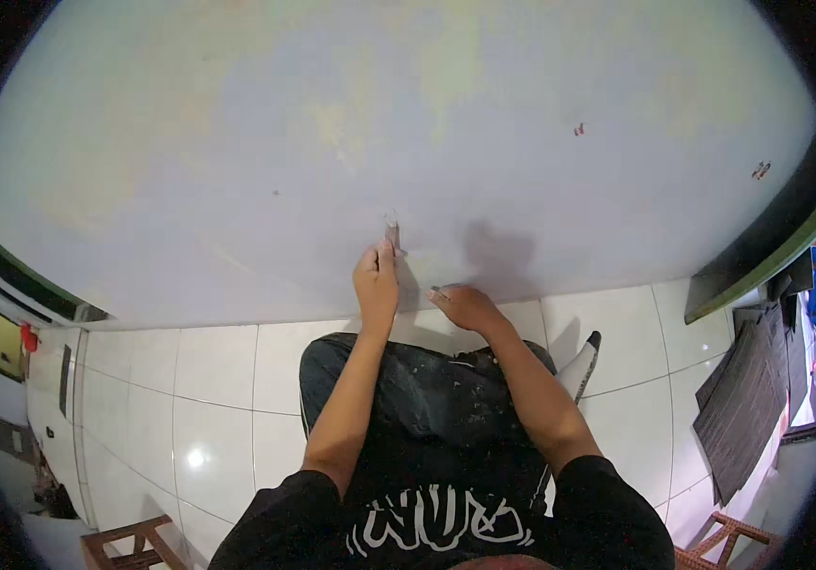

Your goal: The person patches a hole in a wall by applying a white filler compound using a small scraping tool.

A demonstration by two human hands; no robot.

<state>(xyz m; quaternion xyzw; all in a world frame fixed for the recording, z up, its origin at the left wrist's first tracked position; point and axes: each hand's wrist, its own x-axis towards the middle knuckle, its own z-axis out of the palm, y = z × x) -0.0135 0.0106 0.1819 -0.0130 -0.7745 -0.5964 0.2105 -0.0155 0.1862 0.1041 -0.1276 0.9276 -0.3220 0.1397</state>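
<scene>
My left hand (375, 275) is closed around a putty knife (392, 234), thumb laid along it. Its tip touches the pale wall (265, 114) at a small whitish patch (390, 218). Lower and to the right, my right hand (468, 308) is held close to the foot of the wall. Its fingers are curled around a small, thin, dark-edged piece (439, 294) whose kind I cannot make out. Shadows of my hands fall on the wall.
Reddish marks (579, 129) spot the wall on the right. White tiles (213, 366) cover the floor. A black-and-white stick-like thing (581, 369) lies beside my right knee. Dark grey planks (742, 404) lean at right. Brown wooden stools (132, 546) stand behind me. Green-edged openings flank the wall.
</scene>
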